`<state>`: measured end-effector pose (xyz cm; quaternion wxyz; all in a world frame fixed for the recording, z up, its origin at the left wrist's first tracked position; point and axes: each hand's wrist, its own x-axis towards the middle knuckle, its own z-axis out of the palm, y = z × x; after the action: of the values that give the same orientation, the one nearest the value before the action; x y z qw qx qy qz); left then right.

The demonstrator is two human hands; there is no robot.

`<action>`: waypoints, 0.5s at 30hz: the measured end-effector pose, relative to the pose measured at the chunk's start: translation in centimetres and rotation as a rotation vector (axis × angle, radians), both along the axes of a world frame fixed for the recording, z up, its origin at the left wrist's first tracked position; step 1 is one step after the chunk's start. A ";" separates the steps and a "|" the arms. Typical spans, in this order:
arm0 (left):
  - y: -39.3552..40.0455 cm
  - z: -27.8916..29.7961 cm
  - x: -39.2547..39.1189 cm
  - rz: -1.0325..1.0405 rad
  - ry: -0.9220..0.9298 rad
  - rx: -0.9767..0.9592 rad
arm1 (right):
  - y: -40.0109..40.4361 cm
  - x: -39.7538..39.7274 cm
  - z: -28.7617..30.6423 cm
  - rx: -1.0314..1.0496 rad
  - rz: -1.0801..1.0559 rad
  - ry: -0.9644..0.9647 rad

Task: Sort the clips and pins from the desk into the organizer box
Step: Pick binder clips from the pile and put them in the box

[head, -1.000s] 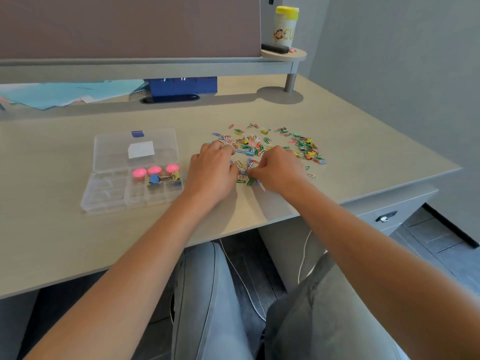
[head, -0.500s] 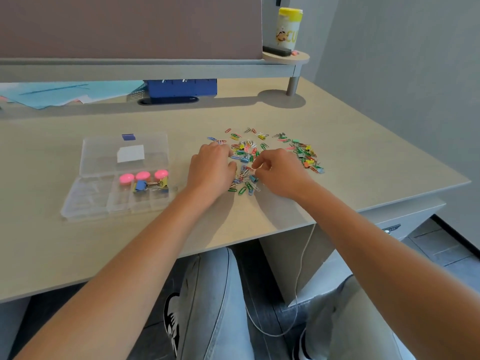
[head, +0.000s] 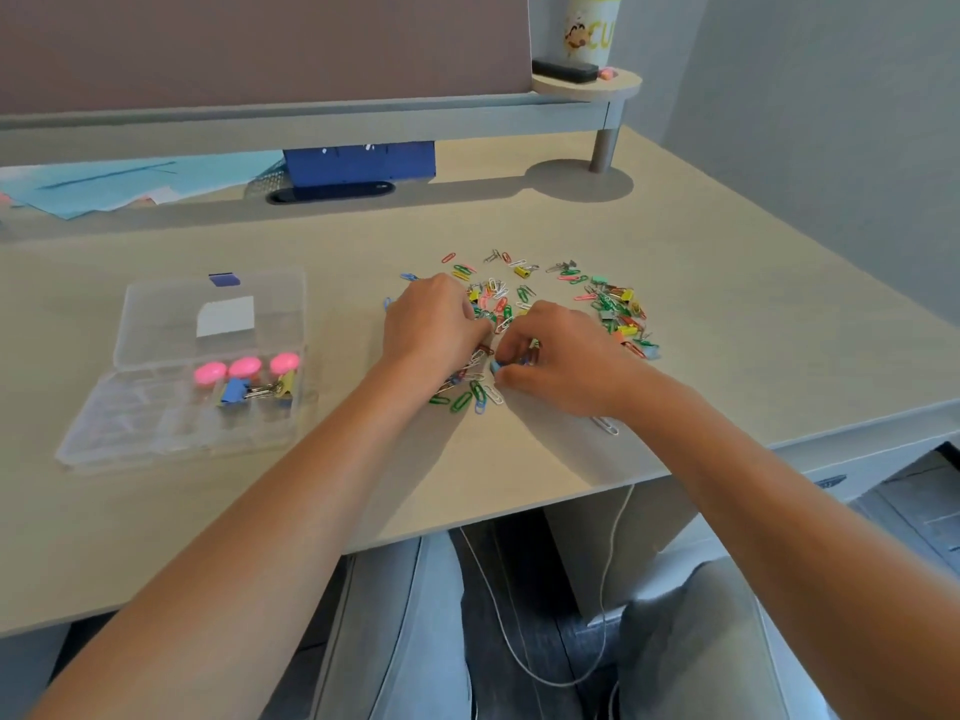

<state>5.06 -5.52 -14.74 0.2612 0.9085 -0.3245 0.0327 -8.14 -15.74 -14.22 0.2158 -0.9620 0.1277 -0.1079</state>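
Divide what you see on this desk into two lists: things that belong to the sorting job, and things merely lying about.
Belongs to the job:
- scattered paper clips
- organizer box, holding binder clips and pink pins
- left hand and right hand, both in the pile

Lying about:
- light blue papers
- dark blue box
- yellow-lidded canister
- black case

The person's left hand (head: 434, 330) and right hand (head: 558, 356) are bare, with no rings or watch. Both arms are bare too, no sleeves. The legs wear light grey trousers (head: 395, 641).
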 end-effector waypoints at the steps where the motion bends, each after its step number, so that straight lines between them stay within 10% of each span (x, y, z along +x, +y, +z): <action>1: -0.1 0.0 0.0 -0.003 0.005 0.005 | -0.2 -0.1 0.0 -0.006 0.006 0.004; 9: 0.8 0.7 1.0 -0.007 0.088 -0.107 | -0.7 -0.1 -0.1 0.131 -0.050 -0.136; 15: 1.8 2.6 0.2 0.039 0.658 -0.513 | -1.1 -0.6 1.2 0.837 -0.272 -0.316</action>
<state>5.31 -3.71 -12.14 0.5682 0.7819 -0.1878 -0.1745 -8.78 -16.79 -13.03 0.5860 -0.7386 0.2506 -0.2197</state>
